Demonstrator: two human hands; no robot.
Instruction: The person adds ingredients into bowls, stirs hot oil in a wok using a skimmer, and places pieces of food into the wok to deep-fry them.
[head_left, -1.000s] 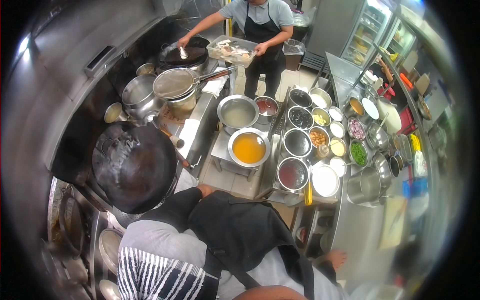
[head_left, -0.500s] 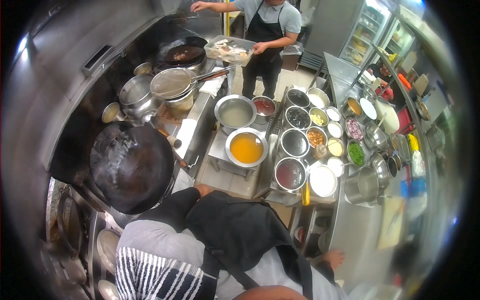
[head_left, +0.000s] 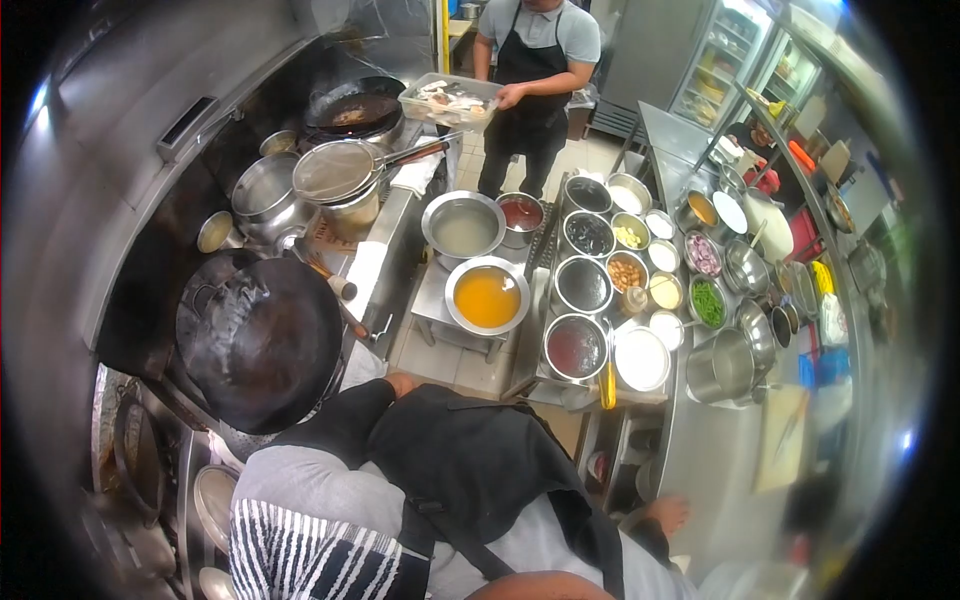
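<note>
My left hand (head_left: pixel 401 385) shows just past my dark sleeve, beside a white cloth (head_left: pixel 364 367) at the stove edge. Its fingers are mostly hidden, so what it may hold cannot be made out. A large dark wok (head_left: pixel 265 345) with a shiny, steaming inside sits on the stove left of that arm. On the right, my right hand (head_left: pixel 669 514) rests at the steel counter (head_left: pixel 715 455) with its fingers loosely stretched and nothing in it.
Ahead, a co-worker holds a clear plastic tub (head_left: pixel 450 102) of pale food pieces near a second wok (head_left: pixel 355 112). A bowl of orange liquid (head_left: pixel 487 297) stands on a low table. Several ingredient pots line the rack, near a cutting board (head_left: pixel 782 440).
The co-worker's outstretched arm has come down to their side, and the tub has shifted slightly left. My hands stay about where they were.
</note>
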